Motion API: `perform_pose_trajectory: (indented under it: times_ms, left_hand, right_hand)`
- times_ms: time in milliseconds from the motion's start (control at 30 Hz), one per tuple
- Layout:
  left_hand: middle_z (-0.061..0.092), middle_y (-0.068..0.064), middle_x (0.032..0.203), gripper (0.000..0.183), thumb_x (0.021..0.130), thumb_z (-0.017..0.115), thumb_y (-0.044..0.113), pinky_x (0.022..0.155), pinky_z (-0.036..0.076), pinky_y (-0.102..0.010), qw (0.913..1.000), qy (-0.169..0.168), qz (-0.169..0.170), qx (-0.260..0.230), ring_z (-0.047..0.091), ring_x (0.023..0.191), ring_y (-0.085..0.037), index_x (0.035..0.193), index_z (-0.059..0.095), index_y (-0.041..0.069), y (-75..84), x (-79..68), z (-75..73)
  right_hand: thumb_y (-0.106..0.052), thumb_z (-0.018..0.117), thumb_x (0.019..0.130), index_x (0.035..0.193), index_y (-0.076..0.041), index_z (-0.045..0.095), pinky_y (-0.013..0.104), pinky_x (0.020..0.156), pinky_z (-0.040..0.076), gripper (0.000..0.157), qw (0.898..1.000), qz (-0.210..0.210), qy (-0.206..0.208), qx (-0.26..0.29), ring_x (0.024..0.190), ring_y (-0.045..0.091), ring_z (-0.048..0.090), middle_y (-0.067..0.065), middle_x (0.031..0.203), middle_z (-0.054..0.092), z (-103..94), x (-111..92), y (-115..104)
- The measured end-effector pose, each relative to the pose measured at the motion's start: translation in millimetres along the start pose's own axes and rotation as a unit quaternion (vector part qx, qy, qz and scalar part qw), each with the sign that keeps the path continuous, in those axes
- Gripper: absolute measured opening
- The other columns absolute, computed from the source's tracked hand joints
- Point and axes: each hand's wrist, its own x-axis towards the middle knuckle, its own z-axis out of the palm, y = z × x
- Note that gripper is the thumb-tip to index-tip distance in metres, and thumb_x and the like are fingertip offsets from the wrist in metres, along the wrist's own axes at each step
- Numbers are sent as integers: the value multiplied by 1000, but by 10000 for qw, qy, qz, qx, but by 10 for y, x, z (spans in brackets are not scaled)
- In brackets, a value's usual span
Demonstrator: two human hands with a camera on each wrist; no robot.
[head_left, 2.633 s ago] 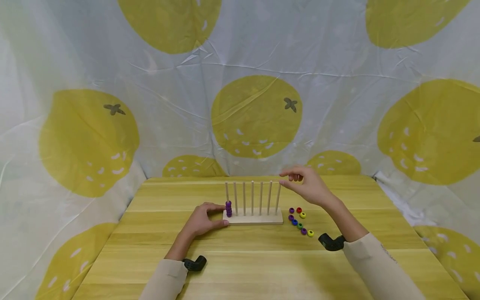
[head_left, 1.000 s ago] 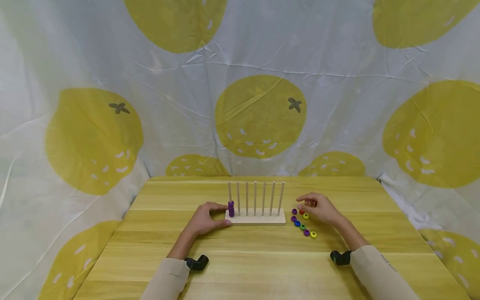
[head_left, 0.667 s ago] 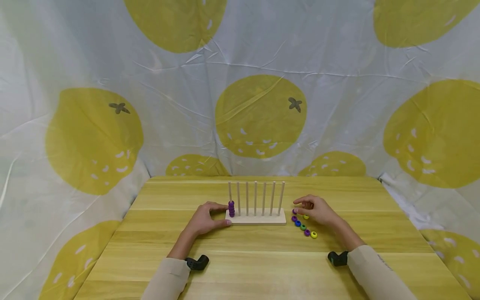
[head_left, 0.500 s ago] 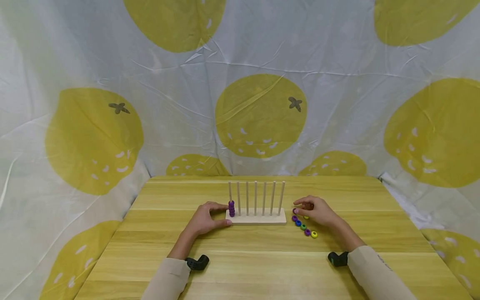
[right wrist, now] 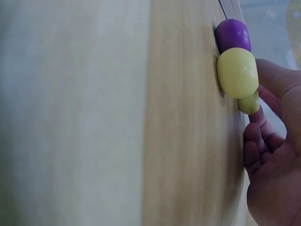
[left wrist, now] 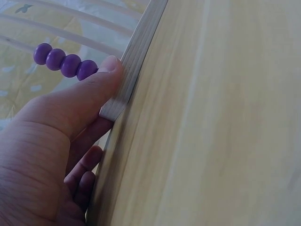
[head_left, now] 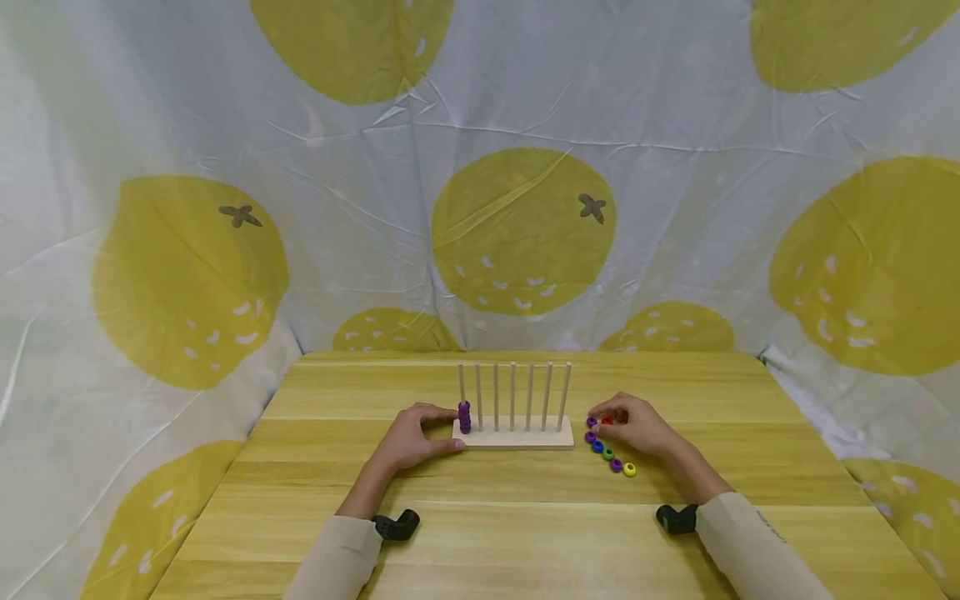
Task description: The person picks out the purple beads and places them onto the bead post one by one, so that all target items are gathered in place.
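My left hand [head_left: 406,439] grips the left end of a pale wooden peg rack [head_left: 517,440], thumb on the front edge and fingers behind. Several purple beads [head_left: 465,418] are stacked on its leftmost peg; the other pegs are bare. In the left wrist view, the thumb presses the base [left wrist: 127,77] beside the purple stack [left wrist: 62,62]. Right of the rack, my right hand [head_left: 636,423] has thumb and index finger closed about a purple bead [head_left: 592,422] on the table. A red bead [head_left: 607,422] shows under the fingers. In the right wrist view, beads hide the fingertips.
Loose beads trail toward the front: another purple [head_left: 590,437], a blue [head_left: 597,447], a green [head_left: 608,455], a purple [head_left: 617,465] and a yellow one [head_left: 630,470]. A second yellow bead [right wrist: 249,103] lies near the right palm. A lemon-print curtain [head_left: 517,250] hangs behind the table [head_left: 510,533].
My right hand has come down from the rightmost peg's top to the loose beads, passed over the red one, and closed its fingers about the purple one. My left hand stays on the rack.
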Motion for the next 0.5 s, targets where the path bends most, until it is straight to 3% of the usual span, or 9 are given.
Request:
perform_pose_trajectory:
  times_ms: [233, 500]
  left_hand:
    - [73, 3, 125, 60, 75, 89, 53, 109, 49, -51, 10000, -43, -15, -19, 63, 123, -25, 126, 75, 25, 4, 1, 0]
    - [73, 3, 125, 60, 75, 89, 53, 109, 48, -52, 10000, -14, -6, -15, 63, 124, -25, 126, 75, 26, 1, 0, 1]
  right_hand:
    - [-24, 80, 92, 108, -18, 81, 25, 67, 40, 17, 10000, -38, 48, -50, 80, 14, 47, 0, 92, 60, 16, -5, 17]
    - [-22, 81, 91, 109, -14, 80, 24, 67, 45, 20, 9999, -5, 152, 33, 80, 16, 52, 2, 92, 63, -25, 0, -31]
